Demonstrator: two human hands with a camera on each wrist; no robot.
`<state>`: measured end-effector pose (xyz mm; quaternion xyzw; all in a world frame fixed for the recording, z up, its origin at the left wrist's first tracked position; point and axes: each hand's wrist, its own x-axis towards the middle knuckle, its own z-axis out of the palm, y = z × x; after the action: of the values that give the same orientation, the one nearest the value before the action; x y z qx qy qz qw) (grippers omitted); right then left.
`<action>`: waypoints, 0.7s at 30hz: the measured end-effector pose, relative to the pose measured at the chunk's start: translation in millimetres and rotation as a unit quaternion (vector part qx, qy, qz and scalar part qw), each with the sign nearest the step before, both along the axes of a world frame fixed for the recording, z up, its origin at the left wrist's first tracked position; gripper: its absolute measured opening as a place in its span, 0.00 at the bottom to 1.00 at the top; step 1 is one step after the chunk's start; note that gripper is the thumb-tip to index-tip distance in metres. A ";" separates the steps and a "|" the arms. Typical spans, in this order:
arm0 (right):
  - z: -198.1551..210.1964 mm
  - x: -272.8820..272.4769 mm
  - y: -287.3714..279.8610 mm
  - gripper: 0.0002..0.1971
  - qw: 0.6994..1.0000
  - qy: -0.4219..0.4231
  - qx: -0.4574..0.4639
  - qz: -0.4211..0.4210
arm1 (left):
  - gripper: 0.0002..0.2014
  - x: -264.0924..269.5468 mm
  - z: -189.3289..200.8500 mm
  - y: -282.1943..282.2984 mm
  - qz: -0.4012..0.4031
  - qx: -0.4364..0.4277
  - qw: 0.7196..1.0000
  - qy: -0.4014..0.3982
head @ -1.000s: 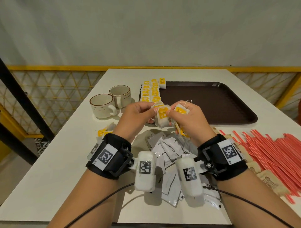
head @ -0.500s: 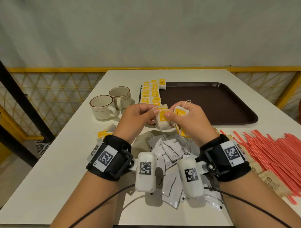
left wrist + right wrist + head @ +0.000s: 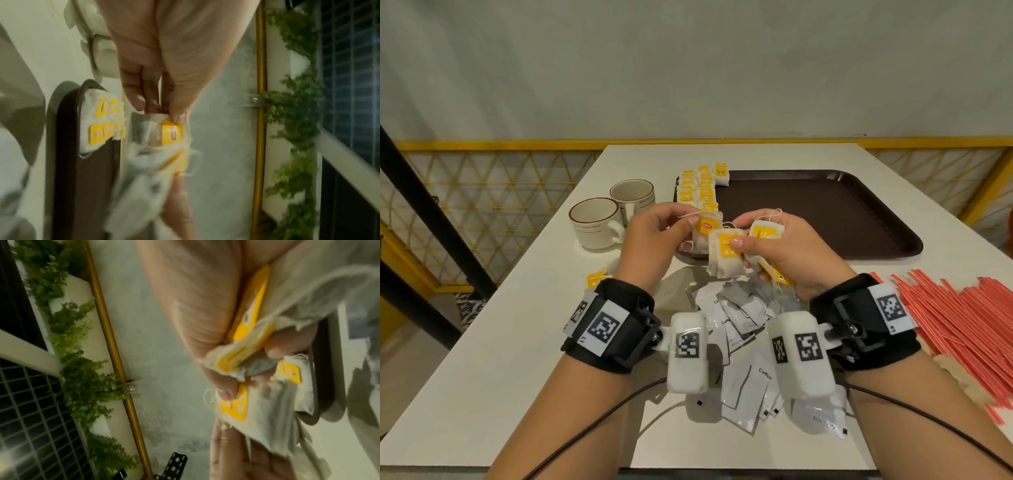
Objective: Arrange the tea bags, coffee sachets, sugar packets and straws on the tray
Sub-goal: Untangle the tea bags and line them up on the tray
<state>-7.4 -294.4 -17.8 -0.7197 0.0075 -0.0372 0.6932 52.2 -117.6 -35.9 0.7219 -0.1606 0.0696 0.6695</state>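
Your left hand (image 3: 654, 240) is pinching 1 tea bag (image 3: 705, 228) by its yellow tag, thumb against fingertips (image 3: 179, 116), so that grip is pressed together on the tag. The pouch is hanging just below the pinch and its string is looping out toward your wrist. Your right hand (image 3: 787, 253) is curling around a bunch of tea bags (image 3: 726, 251). Its thumb is pressing on the front bag's yellow label, and more bags and tags are sticking out under the palm.

These bags are likely feeling very light, soft and limp. The paper is thin and probably tears easily. The strings look ready to tangle with each other, so you are better off taking each bag by its stiff tag or the top edge of the pouch than by the string.

The single bag is touching or nearly touching the bunch, just to your right of the left grip. The tray (image 3: 825, 212) is lying just beyond both grips. A row of placed tea bags (image 3: 697, 188) is running along its left edge, ahead of the left grip. Coffee sachets (image 3: 743, 318) are lying on the table (image 3: 482, 359) beneath your wrists. The straws (image 3: 955, 315) are lying off to the right of the right grip.
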 end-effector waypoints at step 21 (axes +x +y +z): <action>-7.1 5.3 10.1 0.03 0.995 -0.012 0.065 -0.071 | 0.06 -13.7 6.6 -9.7 -0.144 -0.025 0.989 0.019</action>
<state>-2.0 -284.4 -25.0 -0.6705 0.0527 -0.0938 0.7340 38.6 -127.4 -29.3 0.6756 -0.2486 -0.0371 0.6931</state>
